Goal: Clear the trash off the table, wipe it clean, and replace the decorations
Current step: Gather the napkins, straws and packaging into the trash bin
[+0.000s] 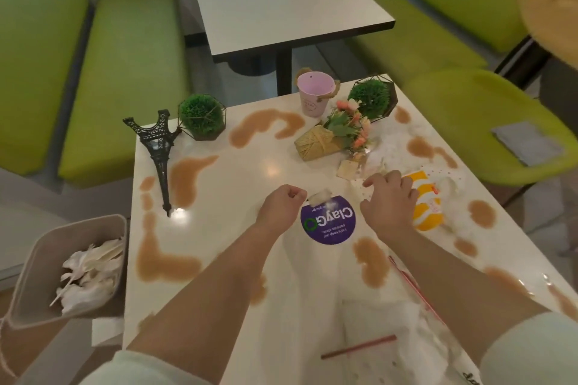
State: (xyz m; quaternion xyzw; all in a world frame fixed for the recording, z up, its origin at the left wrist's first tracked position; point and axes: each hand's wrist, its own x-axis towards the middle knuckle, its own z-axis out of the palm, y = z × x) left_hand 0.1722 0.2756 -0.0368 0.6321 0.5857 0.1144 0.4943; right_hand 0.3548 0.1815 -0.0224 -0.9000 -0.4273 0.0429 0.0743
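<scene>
The bench [266, 166] is white and carries many brown liquid spills [184, 180] across its surface. A round purple sticker [328, 222] is fixed near its centre.

The left hand [280, 206] is over the bench just left of the sticker. Its fingers are curled and pinch a small scrap of white paper [319, 196] that lies at the sticker's upper edge. The right hand [389, 200] is just right of the sticker, with fingers bent downward over white wrapping; whether they grasp anything cannot be determined.

A yellow and white food wrapper [427, 206] lies immediately right of the right hand. Crumpled clear plastic [375, 162] lies beyond the hand. A red straw [358, 347] lies on white paper [391, 337] at the near edge.

Decorations stand at the far side: a black tower model [159, 150] lying tilted at the left, a green ball plant in a wire frame [201, 117] beside it, a pink bucket [315, 94], a second green ball plant [372, 98] at the far right corner, and a fallen bouquet [341, 131] with a twine-wrapped base between them.

A beige bin [65, 269] holding white trash sits off the left edge of the bench. Green seats [125, 72] surround the area.
</scene>
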